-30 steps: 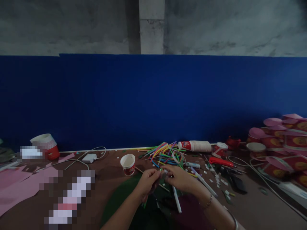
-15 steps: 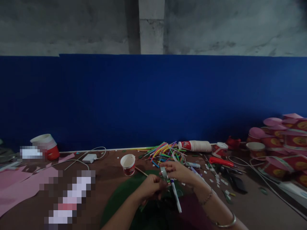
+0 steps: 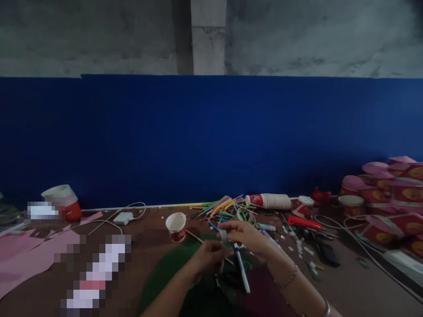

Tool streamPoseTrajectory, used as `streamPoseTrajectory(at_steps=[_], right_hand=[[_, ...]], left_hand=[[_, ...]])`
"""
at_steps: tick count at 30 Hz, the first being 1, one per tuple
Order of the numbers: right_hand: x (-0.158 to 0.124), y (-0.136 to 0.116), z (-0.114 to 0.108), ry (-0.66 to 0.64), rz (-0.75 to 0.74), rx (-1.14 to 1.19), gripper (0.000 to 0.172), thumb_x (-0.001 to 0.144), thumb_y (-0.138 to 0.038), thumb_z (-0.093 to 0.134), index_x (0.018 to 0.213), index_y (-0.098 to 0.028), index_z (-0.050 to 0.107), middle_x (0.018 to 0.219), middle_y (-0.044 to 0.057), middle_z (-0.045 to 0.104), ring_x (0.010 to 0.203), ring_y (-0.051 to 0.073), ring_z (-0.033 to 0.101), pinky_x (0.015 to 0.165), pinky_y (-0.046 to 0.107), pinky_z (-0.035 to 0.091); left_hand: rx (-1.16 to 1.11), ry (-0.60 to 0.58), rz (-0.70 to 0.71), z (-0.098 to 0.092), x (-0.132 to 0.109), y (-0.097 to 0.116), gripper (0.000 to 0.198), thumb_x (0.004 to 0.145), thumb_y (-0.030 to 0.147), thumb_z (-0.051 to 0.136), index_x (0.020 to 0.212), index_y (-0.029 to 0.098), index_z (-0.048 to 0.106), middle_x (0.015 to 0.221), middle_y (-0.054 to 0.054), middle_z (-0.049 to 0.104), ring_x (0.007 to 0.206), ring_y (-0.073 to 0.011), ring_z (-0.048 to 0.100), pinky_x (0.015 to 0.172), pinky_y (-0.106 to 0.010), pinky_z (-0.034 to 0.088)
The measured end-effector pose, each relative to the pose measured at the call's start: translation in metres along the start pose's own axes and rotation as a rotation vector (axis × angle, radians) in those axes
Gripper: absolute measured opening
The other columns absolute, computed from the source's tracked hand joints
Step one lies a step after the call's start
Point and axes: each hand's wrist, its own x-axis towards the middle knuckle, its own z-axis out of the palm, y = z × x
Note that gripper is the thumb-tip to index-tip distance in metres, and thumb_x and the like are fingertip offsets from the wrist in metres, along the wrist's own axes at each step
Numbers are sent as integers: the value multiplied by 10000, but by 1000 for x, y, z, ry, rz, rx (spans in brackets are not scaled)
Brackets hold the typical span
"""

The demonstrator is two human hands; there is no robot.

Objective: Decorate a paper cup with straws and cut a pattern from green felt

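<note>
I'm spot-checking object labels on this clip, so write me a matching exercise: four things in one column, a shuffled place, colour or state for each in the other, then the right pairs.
Things:
1. Pale strip
2. Marker
3. Paper cup nearest the left hand
4. Cup stack right of centre

Descriptions:
A. Standing mouth up
B. On its side near the blue panel
C. In the right hand
D. White with a blue band

Pairs: 1-C, 2-D, 3-A, 4-B
</note>
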Motion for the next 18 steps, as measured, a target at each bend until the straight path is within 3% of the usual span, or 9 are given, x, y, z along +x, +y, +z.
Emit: streamPoseTrajectory(at_steps=[7, 10, 15, 18], right_hand=[[-3, 7, 0, -67, -115, -88, 465, 699, -201, 609, 1161, -185, 552, 836, 18, 685, 808, 163, 625, 742, 290, 460], [2, 17, -1, -28, -156, -225, 507, 718, -213, 601, 1208, -150, 492, 793, 28, 681, 771, 173, 635, 701, 284, 465], [4, 19, 0, 57, -162, -501, 370, 772, -262, 548, 1114, -121, 565, 626, 17, 654, 618, 159, 609, 573, 243, 440], [2, 16, -1, 63, -161, -556, 320, 778, -255, 537, 1070, -139, 599, 608, 12, 653, 571, 143, 591, 527, 219, 411]], left_hand=[[-172, 213, 112, -4, 5, -2, 390, 682, 537, 600, 665, 150, 552, 484, 21, 566, 300, -30, 289, 329, -182, 116], [-191, 301, 134, -5, 7, 0, 335, 685, 477, 593, 619, 151, 548, 438, 45, 506, 293, -33, 282, 318, -179, 143], [-186, 417, 177, -5, 9, 1, 317, 674, 447, 598, 580, 149, 545, 427, 49, 481, 332, -43, 318, 350, -173, 176], [-234, 408, 166, -6, 10, 0, 319, 652, 449, 628, 586, 148, 542, 430, 55, 473, 344, -36, 301, 367, -170, 163]])
